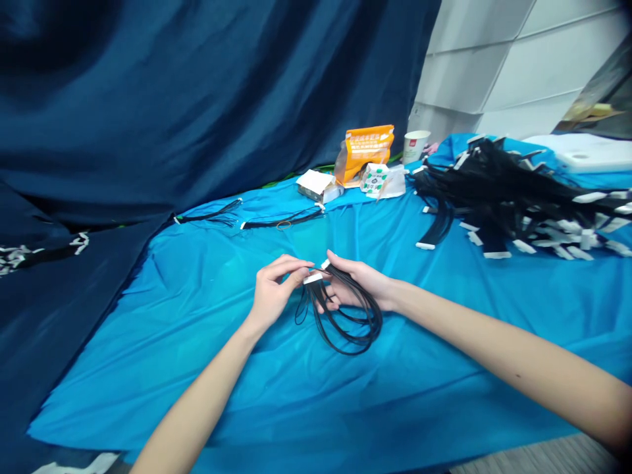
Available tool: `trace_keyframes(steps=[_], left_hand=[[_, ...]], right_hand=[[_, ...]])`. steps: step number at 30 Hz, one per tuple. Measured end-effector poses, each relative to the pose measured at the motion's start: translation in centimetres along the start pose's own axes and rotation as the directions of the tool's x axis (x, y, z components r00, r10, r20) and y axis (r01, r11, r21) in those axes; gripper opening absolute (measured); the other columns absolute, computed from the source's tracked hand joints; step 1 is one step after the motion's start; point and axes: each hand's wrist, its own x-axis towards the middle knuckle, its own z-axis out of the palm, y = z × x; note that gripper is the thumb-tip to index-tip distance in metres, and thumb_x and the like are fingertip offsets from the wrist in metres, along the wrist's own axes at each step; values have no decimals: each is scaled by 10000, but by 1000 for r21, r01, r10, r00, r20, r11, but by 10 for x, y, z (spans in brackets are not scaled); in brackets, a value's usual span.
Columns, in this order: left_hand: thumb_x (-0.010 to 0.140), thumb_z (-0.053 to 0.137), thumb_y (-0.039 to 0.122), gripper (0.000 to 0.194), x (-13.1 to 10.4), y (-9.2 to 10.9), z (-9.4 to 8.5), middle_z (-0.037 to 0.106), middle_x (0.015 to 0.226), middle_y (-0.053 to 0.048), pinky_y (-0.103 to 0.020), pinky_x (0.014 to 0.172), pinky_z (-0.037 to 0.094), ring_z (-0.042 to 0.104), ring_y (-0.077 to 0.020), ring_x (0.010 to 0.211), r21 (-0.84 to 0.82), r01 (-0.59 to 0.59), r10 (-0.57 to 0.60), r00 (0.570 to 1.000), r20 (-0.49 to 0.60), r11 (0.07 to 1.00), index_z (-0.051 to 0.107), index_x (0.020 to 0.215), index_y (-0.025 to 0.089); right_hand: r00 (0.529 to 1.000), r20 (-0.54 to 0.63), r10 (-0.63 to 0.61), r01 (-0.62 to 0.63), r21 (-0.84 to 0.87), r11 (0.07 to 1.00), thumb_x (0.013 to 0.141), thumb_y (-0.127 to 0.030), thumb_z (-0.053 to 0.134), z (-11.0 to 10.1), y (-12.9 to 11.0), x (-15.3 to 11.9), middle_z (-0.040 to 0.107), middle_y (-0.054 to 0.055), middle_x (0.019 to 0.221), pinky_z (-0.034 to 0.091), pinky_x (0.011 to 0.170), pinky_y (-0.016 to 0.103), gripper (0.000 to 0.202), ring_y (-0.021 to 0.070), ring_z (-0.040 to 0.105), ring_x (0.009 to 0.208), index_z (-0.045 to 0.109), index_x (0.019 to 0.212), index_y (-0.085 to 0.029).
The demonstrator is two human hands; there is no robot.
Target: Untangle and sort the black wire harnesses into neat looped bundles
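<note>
The left hand (279, 280) had its thumb and forefinger pinched together at the front connector (313, 279) of the black wire bundle (378, 322), though which strand lay between the tips was too small to tell; the right hand (363, 283), palm turned partly up, gripped the same bundle between thumb and curled fingers near its rear connector (326, 264); the two ends were brought close together, probably so that both could be seen and worked at once, which made the slack wires hang in a loop; the wire bundle itself was held up over the blue cloth (222, 368); beyond it to the left lay two flat cables (210, 215) (284, 220), stretched out perhaps to stay untangled, with a thin ring (284, 226) by the nearer one; straight beyond it stood a small box (316, 184), an orange pouch (368, 155) and a paper cup (415, 146); to its right, farther back, a heap of cables (494, 187) was piled, seemingly within the right arm's reach
</note>
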Motion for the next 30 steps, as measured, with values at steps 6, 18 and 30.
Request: trace_keyframes(steps=[6,18,30], left_hand=[[720,666,288,129,2,0,1,601,814,-43,-203,542,385,520,-108,669,-107,140,-135,989,53,984,730,748,180],[718,654,284,206,3,-2,0,641,898,-40,-236,717,427,562,-140,812,-185,263,-253,965,73,947,690,894,182],[723,645,222,82,-2,-1,-5,507,625,-2,-219,565,375,442,-89,585,315,-356,394,917,-66,880,652,687,150]], right_hand=[[1000,-11,9,-9,-5,1000,934,-497,232,0,-1,0,617,83,739,430,557,231,483,159,618,650,533,925,-119],[996,-48,-70,71,38,997,939,-465,255,1,-5,-1,606,57,741,421,525,234,421,173,624,648,523,858,-150],[911,-208,-355,355,-40,934,920,-513,253,5,-20,-6,625,107,1044,457,604,293,503,166,601,692,606,940,-156]])
